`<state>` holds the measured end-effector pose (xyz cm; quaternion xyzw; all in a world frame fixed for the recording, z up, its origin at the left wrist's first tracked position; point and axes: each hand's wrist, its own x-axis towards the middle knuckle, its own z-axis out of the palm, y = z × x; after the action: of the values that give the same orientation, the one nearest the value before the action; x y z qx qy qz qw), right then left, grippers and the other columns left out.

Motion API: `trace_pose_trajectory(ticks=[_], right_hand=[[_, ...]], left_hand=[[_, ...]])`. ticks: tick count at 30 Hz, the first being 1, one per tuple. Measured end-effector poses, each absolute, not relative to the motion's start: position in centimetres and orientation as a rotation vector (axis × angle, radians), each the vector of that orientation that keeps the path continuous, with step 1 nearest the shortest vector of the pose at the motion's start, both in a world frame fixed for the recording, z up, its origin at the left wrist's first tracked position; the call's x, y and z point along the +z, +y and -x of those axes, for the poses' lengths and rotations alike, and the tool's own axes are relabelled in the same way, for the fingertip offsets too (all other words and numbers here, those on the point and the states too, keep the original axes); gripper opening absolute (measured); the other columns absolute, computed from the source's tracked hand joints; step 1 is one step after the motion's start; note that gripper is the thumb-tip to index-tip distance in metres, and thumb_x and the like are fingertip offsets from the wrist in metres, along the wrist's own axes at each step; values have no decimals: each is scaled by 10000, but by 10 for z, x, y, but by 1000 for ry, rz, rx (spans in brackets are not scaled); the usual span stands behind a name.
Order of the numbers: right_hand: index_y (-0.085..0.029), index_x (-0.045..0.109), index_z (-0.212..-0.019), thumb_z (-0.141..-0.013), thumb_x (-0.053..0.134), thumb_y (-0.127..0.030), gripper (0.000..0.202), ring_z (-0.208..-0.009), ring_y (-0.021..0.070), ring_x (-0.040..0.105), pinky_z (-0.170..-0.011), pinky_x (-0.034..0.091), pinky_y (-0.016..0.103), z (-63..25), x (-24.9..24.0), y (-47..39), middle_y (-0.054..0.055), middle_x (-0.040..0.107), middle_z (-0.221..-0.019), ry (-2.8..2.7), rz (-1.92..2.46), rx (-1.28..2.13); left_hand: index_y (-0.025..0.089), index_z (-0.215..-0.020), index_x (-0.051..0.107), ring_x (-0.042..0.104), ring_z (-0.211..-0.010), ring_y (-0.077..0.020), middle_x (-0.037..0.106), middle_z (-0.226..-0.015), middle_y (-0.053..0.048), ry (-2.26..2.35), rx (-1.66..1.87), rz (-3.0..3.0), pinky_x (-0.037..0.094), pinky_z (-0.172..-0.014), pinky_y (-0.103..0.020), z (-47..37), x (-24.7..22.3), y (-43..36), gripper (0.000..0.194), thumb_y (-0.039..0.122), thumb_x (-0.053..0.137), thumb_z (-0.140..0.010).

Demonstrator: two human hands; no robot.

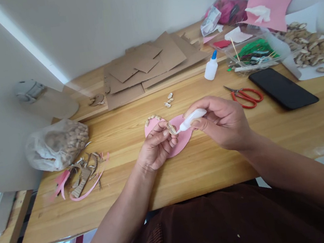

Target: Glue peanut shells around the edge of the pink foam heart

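Observation:
Between the thumb and fingers of my left hand point(156, 148) is a peanut shell piece point(171, 128). My right hand point(223, 122) grips a white glue bottle point(193, 118), its nozzle pointing left, at or close to the shell. Under both hands a pink shape point(183, 144) lies on the wooden table point(124, 192), partly hidden by my left hand. Several shell pieces point(152, 119) line its upper left edge. A few more pieces point(169, 101) lie on the table just beyond it.
Beyond lie cardboard sheets point(153, 62) and a blue-capped bottle point(210, 67). To the right are red-handled scissors point(248, 96), a black phone point(283, 88), a plastic box point(253, 53) and a shell pile point(310, 46). At left are a bag of peanuts point(60, 144) and scraps point(83, 178).

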<state>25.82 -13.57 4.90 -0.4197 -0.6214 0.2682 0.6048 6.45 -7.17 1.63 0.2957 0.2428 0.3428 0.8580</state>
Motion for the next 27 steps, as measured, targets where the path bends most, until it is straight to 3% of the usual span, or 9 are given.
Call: trace_pose_trajectory(ticks=[27], right_hand=[[-284, 734, -1018, -900, 714, -219, 137, -809, 165, 682, -733, 552, 297, -256, 47, -137, -2, 737, -931, -1471, 989, 571]], left_hand=[[143, -907, 681, 669, -681, -111, 690, -744, -17, 561, 742, -642, 583, -641, -189, -68, 14, -73, 311, 148, 873, -662]])
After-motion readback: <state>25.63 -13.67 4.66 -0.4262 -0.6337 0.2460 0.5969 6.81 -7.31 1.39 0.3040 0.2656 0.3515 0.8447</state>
